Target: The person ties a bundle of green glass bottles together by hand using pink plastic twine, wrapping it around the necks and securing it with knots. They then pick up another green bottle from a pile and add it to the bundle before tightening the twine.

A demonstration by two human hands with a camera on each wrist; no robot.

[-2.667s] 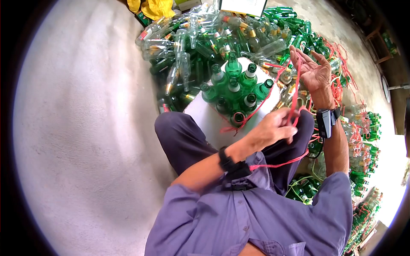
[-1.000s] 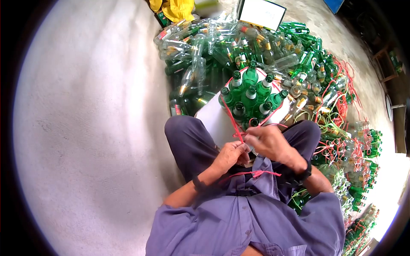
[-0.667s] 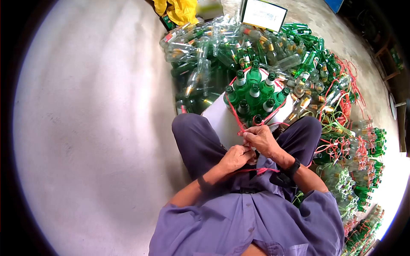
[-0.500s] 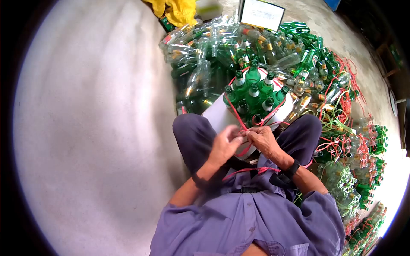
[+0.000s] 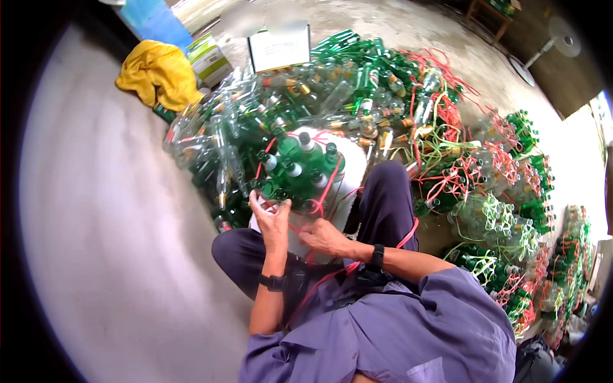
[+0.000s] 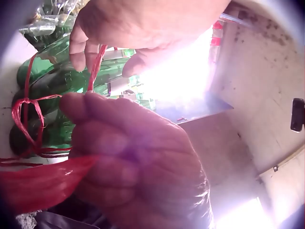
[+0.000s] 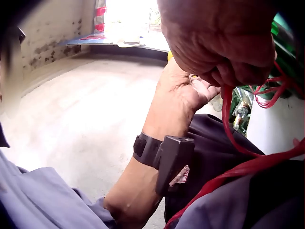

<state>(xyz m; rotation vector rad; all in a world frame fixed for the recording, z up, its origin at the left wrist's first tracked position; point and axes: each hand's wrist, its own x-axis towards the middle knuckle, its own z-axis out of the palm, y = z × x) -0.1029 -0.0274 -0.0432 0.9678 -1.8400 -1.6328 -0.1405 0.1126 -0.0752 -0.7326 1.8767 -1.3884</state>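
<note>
Several green glass bottles (image 5: 290,148) stand bunched on a white block (image 5: 348,165), with red plastic twine (image 5: 329,190) around them. At the near left of the bunch is my left hand (image 5: 274,225), thumb and fingers spread apart; in the left wrist view the twine runs up between them. My right hand (image 5: 324,237) is curled just beside it and grips the twine, whose strand (image 7: 228,117) hangs from the fist in the right wrist view. A looped knot (image 6: 27,101) shows on the bottles' side in the left wrist view.
A heap of loose clear and green bottles (image 5: 220,137) lies around the block's far side. Tied bundles of bottles (image 5: 491,220) stand at the right. A yellow cloth (image 5: 163,73), a white board (image 5: 279,50) and a fan (image 5: 543,48) are farther off.
The head view has swung rightward. My hands, together at the twine half a second ago, have parted: the left has gone up to the bottles' left side, the right stays low with the twine.
</note>
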